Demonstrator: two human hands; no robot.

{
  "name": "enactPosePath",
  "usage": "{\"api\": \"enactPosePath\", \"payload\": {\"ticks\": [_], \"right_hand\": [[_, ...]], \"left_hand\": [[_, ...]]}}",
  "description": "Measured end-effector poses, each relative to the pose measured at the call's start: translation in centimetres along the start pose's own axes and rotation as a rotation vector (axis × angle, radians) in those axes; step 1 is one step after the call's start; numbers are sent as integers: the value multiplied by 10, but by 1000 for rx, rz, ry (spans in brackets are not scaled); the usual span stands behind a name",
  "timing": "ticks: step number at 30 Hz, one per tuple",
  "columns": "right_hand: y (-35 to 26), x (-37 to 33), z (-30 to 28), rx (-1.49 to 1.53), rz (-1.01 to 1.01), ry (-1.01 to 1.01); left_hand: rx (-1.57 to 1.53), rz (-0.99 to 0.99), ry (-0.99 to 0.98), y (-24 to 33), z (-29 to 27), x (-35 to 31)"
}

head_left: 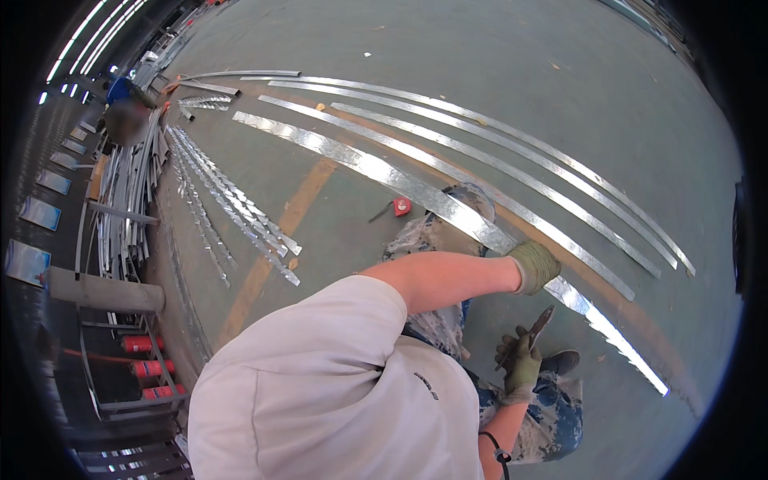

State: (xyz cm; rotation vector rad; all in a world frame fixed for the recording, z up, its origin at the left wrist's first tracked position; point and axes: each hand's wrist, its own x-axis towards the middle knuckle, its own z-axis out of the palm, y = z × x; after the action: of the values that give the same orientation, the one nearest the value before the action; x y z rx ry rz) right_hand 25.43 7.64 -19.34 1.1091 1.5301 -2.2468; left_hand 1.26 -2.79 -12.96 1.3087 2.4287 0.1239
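Observation:
My left hand [534, 267], in a green work glove, is closed over a long shiny metal strip [376, 169] that slants across my knees; its fingers are partly hidden. Beyond that hand, the strip's near-right end [620, 340] has a notched edge. Below it, my gloved right hand [522, 366] grips dark tin snips [541, 326] with the jaws pointing up, apart from the strip. Several plain metal strips [512, 172] lie side by side on the floor past my left hand. A red tape measure [402, 206] rests on the floor near my knee.
Several notched metal strips [232, 200] lie on the floor to the left. Further left stand a stack of metal profiles [128, 192], a grey post [104, 292] and a rack with red cylinders [148, 368]. Another person [126, 120] is at the far left, blurred.

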Motion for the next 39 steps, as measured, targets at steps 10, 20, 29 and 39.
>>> {"api": "enactPosePath", "payload": {"ticks": [10,20,29,39], "right_hand": [[-1,-2,0,-29,-1,-1],[-5,-5,3,3,-24,31],[-6,-4,4,33,-5,25],[-11,-7,7,50,-12,19]], "left_hand": [[-89,20,43,-4,0,0],[4,-8,-31,2,-7,0],[32,-19,-52,1,-7,-1],[62,-27,-31,4,-12,-2]]}}
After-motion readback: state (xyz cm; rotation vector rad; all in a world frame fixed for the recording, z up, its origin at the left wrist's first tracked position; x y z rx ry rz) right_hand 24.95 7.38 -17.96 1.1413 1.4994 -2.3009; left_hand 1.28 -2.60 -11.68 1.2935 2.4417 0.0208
